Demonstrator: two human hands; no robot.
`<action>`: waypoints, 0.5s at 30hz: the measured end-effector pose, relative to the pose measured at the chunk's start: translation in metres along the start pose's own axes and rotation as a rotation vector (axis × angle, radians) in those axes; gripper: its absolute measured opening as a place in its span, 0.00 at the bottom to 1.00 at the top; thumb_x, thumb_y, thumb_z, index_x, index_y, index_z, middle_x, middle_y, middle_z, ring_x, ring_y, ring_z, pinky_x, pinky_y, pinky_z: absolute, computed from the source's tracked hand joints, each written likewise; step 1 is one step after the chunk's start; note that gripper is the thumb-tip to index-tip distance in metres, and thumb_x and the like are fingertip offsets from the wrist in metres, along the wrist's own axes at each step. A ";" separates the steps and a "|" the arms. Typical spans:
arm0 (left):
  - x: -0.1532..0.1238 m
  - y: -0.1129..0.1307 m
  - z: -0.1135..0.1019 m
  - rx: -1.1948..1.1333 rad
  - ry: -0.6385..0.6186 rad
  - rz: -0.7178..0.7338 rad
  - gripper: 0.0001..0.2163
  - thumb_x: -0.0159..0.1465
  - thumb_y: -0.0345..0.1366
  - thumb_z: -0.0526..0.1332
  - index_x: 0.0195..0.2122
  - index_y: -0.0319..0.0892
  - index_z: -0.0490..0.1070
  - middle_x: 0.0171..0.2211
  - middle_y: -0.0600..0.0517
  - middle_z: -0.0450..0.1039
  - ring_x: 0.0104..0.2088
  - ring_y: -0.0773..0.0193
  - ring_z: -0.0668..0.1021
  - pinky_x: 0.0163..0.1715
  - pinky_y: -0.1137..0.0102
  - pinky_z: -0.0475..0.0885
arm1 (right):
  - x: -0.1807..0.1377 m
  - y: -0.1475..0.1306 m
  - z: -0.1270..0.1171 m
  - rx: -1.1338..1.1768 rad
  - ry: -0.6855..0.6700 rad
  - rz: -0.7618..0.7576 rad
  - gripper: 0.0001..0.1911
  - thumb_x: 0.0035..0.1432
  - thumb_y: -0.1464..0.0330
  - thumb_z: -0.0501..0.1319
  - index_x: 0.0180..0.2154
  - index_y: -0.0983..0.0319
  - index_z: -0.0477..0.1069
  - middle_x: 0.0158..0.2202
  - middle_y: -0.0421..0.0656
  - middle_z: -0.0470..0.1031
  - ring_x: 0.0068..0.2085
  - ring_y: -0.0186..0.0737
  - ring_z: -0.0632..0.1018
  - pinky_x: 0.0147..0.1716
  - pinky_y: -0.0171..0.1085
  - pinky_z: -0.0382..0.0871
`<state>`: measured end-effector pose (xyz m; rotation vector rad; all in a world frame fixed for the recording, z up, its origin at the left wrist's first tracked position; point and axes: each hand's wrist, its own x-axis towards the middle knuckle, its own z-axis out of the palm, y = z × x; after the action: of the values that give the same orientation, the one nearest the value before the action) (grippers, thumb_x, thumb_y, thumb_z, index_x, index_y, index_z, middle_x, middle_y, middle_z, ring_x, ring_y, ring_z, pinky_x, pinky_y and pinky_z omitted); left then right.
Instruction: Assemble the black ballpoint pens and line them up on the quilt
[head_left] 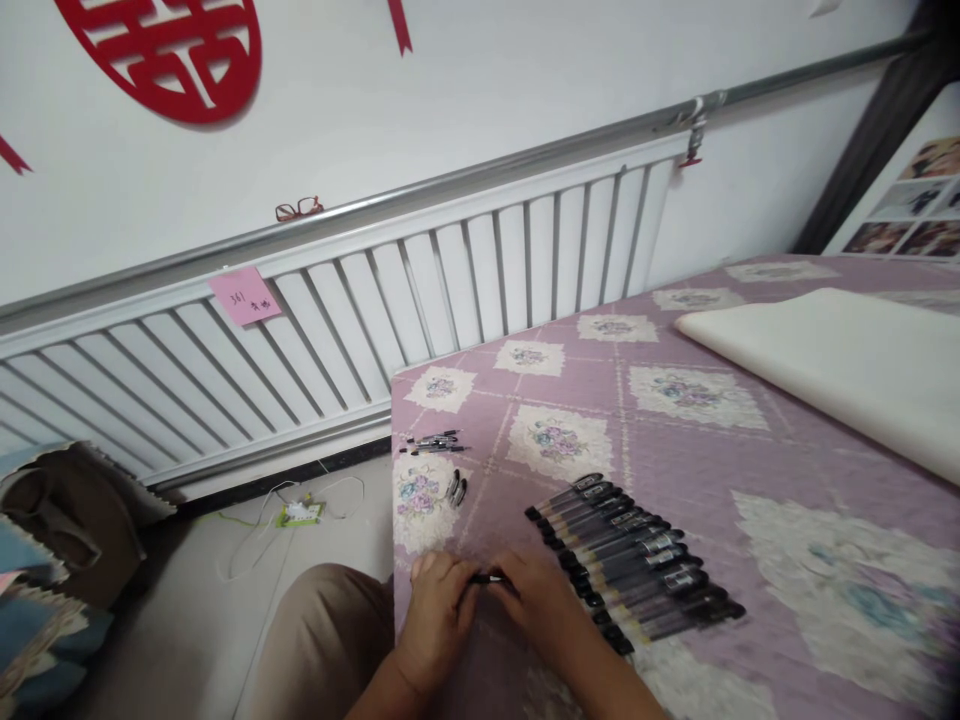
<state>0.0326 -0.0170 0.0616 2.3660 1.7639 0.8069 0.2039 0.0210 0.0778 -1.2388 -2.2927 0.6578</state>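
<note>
My left hand (439, 605) and my right hand (534, 598) are close together at the near edge of the bed-like surface. Both are closed in a pinch on a short black pen part (489, 578), which shows in the gap between them. To the right of my right hand lies a slanted row of several clear-barrelled pens (630, 560) with black ends. Beyond my left hand are a couple of small black pen caps with clips (456, 487). Farther off is a little heap of thin dark pen pieces (435, 443).
A purple floral quilted cover (517, 500) spreads under everything. A folded cream sheet (832, 350) lies at the right. The white radiator (450, 285) runs along the wall, with glasses (298, 209) and a pink note (244, 296). A power strip (301, 513) sits on the floor.
</note>
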 end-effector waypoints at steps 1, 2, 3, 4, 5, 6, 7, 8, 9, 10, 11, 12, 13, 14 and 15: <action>0.000 0.000 0.000 -0.001 0.000 0.001 0.09 0.62 0.31 0.56 0.42 0.46 0.70 0.34 0.50 0.72 0.37 0.58 0.71 0.39 0.62 0.63 | 0.000 0.000 0.000 -0.020 -0.013 0.005 0.05 0.58 0.69 0.56 0.33 0.60 0.71 0.36 0.44 0.75 0.39 0.43 0.74 0.38 0.39 0.66; 0.000 0.000 0.000 -0.003 -0.001 0.001 0.09 0.62 0.31 0.56 0.42 0.46 0.70 0.34 0.50 0.72 0.37 0.58 0.71 0.39 0.61 0.63 | 0.000 0.000 0.000 -0.036 -0.027 0.012 0.07 0.59 0.68 0.55 0.32 0.61 0.71 0.35 0.45 0.75 0.39 0.44 0.74 0.37 0.40 0.66; 0.000 0.000 0.000 -0.005 -0.003 0.000 0.09 0.62 0.31 0.56 0.42 0.46 0.70 0.34 0.51 0.72 0.37 0.58 0.71 0.40 0.61 0.63 | 0.000 0.000 0.000 -0.039 -0.037 0.017 0.08 0.59 0.68 0.55 0.32 0.61 0.71 0.35 0.45 0.75 0.38 0.44 0.74 0.37 0.40 0.66; 0.000 0.000 0.000 -0.007 -0.004 -0.001 0.09 0.62 0.31 0.56 0.42 0.46 0.70 0.34 0.51 0.72 0.37 0.58 0.71 0.40 0.61 0.63 | 0.000 -0.001 -0.001 -0.029 -0.038 0.016 0.08 0.59 0.67 0.55 0.33 0.61 0.71 0.36 0.45 0.75 0.39 0.44 0.74 0.38 0.40 0.66; 0.000 0.000 0.000 -0.011 -0.004 -0.002 0.09 0.62 0.31 0.56 0.42 0.46 0.70 0.34 0.51 0.71 0.37 0.58 0.71 0.40 0.61 0.63 | 0.000 -0.001 -0.001 -0.010 -0.029 0.011 0.07 0.59 0.67 0.55 0.36 0.60 0.71 0.37 0.45 0.75 0.40 0.44 0.74 0.39 0.40 0.66; 0.000 0.001 0.000 -0.016 -0.002 -0.003 0.09 0.62 0.30 0.56 0.42 0.46 0.70 0.34 0.51 0.71 0.37 0.58 0.71 0.40 0.61 0.63 | 0.000 -0.001 -0.001 0.012 -0.017 0.004 0.07 0.58 0.68 0.56 0.38 0.60 0.71 0.38 0.44 0.75 0.41 0.43 0.74 0.40 0.40 0.66; 0.000 0.001 -0.001 -0.019 0.001 -0.003 0.09 0.62 0.30 0.56 0.43 0.46 0.70 0.34 0.51 0.71 0.37 0.58 0.71 0.40 0.61 0.63 | 0.000 -0.002 -0.001 0.027 -0.004 -0.002 0.07 0.58 0.69 0.57 0.39 0.60 0.70 0.39 0.44 0.75 0.42 0.43 0.74 0.41 0.39 0.65; 0.000 0.001 -0.001 -0.020 0.003 -0.003 0.09 0.62 0.30 0.56 0.42 0.46 0.70 0.34 0.51 0.71 0.37 0.58 0.71 0.40 0.62 0.63 | 0.001 -0.002 -0.001 0.031 0.003 -0.007 0.08 0.57 0.69 0.57 0.39 0.60 0.70 0.39 0.43 0.75 0.42 0.43 0.74 0.41 0.39 0.65; 0.000 0.001 -0.001 -0.019 0.004 -0.003 0.09 0.62 0.30 0.56 0.42 0.46 0.70 0.34 0.51 0.71 0.37 0.58 0.71 0.39 0.62 0.63 | 0.001 -0.001 -0.001 0.022 0.003 -0.006 0.06 0.57 0.70 0.57 0.38 0.60 0.70 0.38 0.43 0.75 0.41 0.42 0.74 0.40 0.39 0.65; 0.000 0.001 0.000 -0.016 0.005 -0.003 0.09 0.62 0.30 0.56 0.42 0.46 0.70 0.34 0.51 0.72 0.37 0.58 0.71 0.39 0.61 0.63 | 0.001 -0.001 -0.001 0.003 -0.005 0.000 0.05 0.57 0.70 0.57 0.35 0.60 0.71 0.37 0.44 0.75 0.40 0.42 0.74 0.39 0.38 0.65; 0.000 0.000 0.000 -0.013 0.003 -0.003 0.09 0.62 0.31 0.56 0.42 0.46 0.70 0.34 0.51 0.72 0.37 0.58 0.71 0.39 0.61 0.63 | 0.002 -0.001 0.000 -0.018 -0.016 0.009 0.06 0.58 0.69 0.56 0.32 0.61 0.71 0.35 0.44 0.75 0.39 0.43 0.75 0.37 0.38 0.65; 0.000 0.000 0.000 -0.013 -0.001 -0.001 0.09 0.62 0.31 0.56 0.42 0.46 0.70 0.34 0.50 0.72 0.37 0.58 0.71 0.39 0.61 0.63 | 0.002 -0.001 0.000 -0.034 -0.022 0.016 0.07 0.59 0.68 0.56 0.31 0.61 0.71 0.34 0.44 0.75 0.38 0.43 0.75 0.36 0.39 0.65; 0.000 0.000 0.000 -0.015 -0.007 0.001 0.09 0.62 0.31 0.56 0.42 0.46 0.70 0.34 0.50 0.72 0.37 0.58 0.71 0.40 0.61 0.63 | 0.002 0.000 0.001 -0.038 -0.018 0.018 0.08 0.59 0.67 0.55 0.31 0.61 0.71 0.34 0.44 0.76 0.37 0.43 0.75 0.36 0.39 0.65; 0.000 -0.001 0.000 -0.020 -0.013 0.001 0.09 0.62 0.31 0.55 0.42 0.46 0.70 0.34 0.50 0.72 0.37 0.58 0.71 0.40 0.61 0.63 | 0.002 0.000 0.001 -0.029 -0.007 0.014 0.07 0.59 0.66 0.56 0.32 0.60 0.71 0.34 0.44 0.76 0.38 0.43 0.75 0.37 0.39 0.66; 0.000 -0.001 0.000 -0.026 -0.018 -0.001 0.09 0.62 0.31 0.55 0.43 0.46 0.70 0.35 0.50 0.72 0.38 0.58 0.71 0.40 0.61 0.64 | 0.002 0.000 0.002 -0.011 0.011 0.008 0.06 0.58 0.67 0.57 0.35 0.60 0.71 0.36 0.44 0.76 0.39 0.43 0.75 0.38 0.39 0.65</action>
<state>0.0319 -0.0166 0.0610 2.3489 1.7369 0.8010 0.2018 0.0222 0.0770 -1.2549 -2.2868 0.6408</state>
